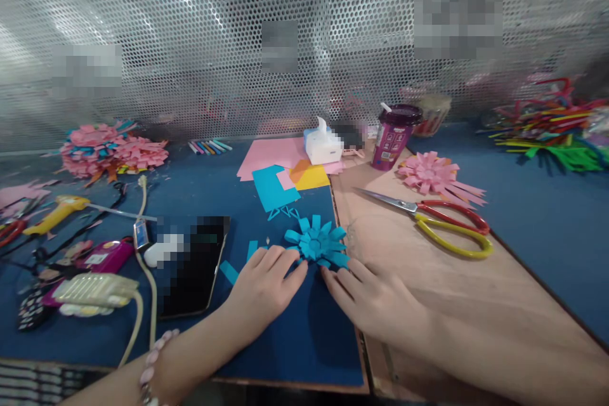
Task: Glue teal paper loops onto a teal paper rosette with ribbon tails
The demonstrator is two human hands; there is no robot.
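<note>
A blue paper flower (316, 245) with looped petals lies in front of me near the seam of the table. My left hand (267, 282) closes on its near left petals, fingers bent and thumb stretched along the edge. On the near right side, my right hand (373, 297) has its curled fingertips at the lower petals. The exact pinch of both hands is partly hidden by the fingers. Blue paper strips (229, 271) lie just left of my left hand. Beyond the flower are small folded blue triangles (284, 212) and a blue paper sheet (272, 189).
Large scissors (423, 208) and a pink paper flower (428, 172) lie right, below a purple cup (392, 136). A tissue box (322, 146) stands behind. Left are a dark tablet (195, 279), power strip (95, 290), yellow glue gun (59, 214) and pink paper flowers (102, 149).
</note>
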